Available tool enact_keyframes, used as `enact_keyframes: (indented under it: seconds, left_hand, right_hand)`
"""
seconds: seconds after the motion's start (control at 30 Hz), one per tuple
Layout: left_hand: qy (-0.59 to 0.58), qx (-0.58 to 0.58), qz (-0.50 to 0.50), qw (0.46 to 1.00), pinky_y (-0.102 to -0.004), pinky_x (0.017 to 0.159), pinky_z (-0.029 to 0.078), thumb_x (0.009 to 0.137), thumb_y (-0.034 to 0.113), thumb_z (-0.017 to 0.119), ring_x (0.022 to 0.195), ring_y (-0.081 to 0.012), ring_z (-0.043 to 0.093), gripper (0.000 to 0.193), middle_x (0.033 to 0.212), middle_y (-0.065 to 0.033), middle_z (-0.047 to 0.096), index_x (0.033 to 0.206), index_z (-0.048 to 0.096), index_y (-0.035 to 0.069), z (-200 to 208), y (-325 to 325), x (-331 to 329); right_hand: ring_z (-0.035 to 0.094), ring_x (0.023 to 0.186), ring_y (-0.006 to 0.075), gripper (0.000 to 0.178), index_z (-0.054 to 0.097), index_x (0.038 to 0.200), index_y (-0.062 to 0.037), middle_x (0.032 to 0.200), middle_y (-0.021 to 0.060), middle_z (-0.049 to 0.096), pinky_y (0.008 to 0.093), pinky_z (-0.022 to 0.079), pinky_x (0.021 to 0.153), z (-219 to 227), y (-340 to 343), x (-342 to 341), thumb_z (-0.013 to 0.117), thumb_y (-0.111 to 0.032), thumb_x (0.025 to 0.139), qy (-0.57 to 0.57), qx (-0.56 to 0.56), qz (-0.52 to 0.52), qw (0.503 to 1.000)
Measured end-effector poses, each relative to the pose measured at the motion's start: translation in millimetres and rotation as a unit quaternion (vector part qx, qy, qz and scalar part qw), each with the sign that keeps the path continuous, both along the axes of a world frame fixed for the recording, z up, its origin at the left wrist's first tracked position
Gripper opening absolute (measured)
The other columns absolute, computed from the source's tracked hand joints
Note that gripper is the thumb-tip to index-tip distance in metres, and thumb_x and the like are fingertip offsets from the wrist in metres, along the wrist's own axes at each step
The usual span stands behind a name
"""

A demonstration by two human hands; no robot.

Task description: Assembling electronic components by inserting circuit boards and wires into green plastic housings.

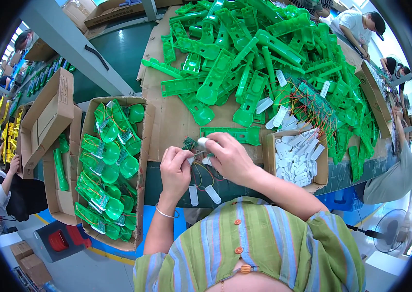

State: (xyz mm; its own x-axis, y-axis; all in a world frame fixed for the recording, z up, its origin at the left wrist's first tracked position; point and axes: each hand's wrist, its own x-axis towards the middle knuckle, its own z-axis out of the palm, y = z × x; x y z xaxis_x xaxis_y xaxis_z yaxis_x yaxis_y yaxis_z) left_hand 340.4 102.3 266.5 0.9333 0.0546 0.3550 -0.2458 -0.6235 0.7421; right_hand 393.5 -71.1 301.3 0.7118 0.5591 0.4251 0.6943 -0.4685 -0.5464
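Close together over the table's near edge, both my hands work at a small green circuit board (190,143) with thin coloured wires. My left hand (175,169) is closed, thumb and fingers pinched at the board's lower side. My right hand (229,156) has its fingers bent in from the right, white covers on the fingertips; what they pinch is partly hidden. Below, two white plastic strips (194,195) hang or lie by the wires at the table edge. Just beyond my hands lies a long green plastic shell (230,135).
Green plastic shells (245,53) are heaped across the cardboard-covered table, with wired circuit boards (313,100) at the right. A carton of white strips (296,163) stands beside my right forearm. At left, a carton (139,194) holds shells fitted with boards. Other people work on both sides.
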Motion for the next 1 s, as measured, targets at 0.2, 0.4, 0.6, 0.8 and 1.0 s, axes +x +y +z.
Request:
enact_keyframes:
  seconds: [0.2,0.4,0.6,0.8,1.0]
  left_hand:
    - [0.032,-0.16,0.043,0.986,-0.0234,0.055,0.043,0.068,-0.006,0.06,0.063,-0.0135,0.052,0.012,0.078,-0.0056,0.051,0.078,0.06,0.001,22,-10,3]
    - [-0.02,-0.082,0.082,0.993,-0.027,0.048,0.036,0.068,-0.002,0.062,0.057,-0.0168,0.047,0.008,0.07,-0.0072,0.046,0.074,0.057,0.001,10,-33,7]
    - [0.016,-0.006,0.115,0.993,-0.0357,0.056,0.042,0.07,-0.004,0.057,0.064,-0.0246,0.052,0.005,0.071,-0.0109,0.047,0.073,0.055,-0.001,-11,-40,15]
    - [-0.021,0.095,0.066,0.993,-0.0343,0.063,0.044,0.074,-0.003,0.056,0.075,-0.0257,0.052,0.017,0.083,-0.0129,0.049,0.09,0.061,-0.001,-12,-19,25]
    - [-0.068,0.067,0.109,0.989,-0.0307,0.06,0.042,0.075,-0.003,0.057,0.074,-0.0224,0.052,0.021,0.083,-0.0129,0.049,0.095,0.062,0.0,13,-14,16]
  right_hand:
    - [0.058,0.067,0.03,0.021,0.057,0.091,-0.0042,0.075,0.0107,0.056,0.0386,0.048,0.056,-9,0,3,0.062,-0.001,0.071,0.043,-0.019,0.038,0.998]
    - [0.059,0.062,0.0305,0.01,0.055,0.078,-0.0047,0.068,0.0116,0.056,0.0398,0.048,0.052,-22,1,0,0.062,-0.008,0.071,0.042,-0.017,-0.044,0.998]
    - [0.062,0.067,0.033,0.013,0.054,0.079,-0.003,0.074,0.0159,0.06,0.0407,0.051,0.055,-25,7,2,0.059,-0.013,0.072,0.093,-0.057,-0.062,0.992]
    - [0.059,0.066,0.0295,0.012,0.057,0.083,-0.0054,0.074,0.0124,0.056,0.0399,0.05,0.059,16,-45,20,0.057,-0.008,0.071,-0.059,0.012,-0.093,0.994]
    - [0.059,0.079,0.0309,0.017,0.061,0.088,-0.0038,0.086,0.0138,0.061,0.0423,0.048,0.069,51,-238,85,0.06,-0.005,0.072,-0.085,-0.234,-0.46,0.852]
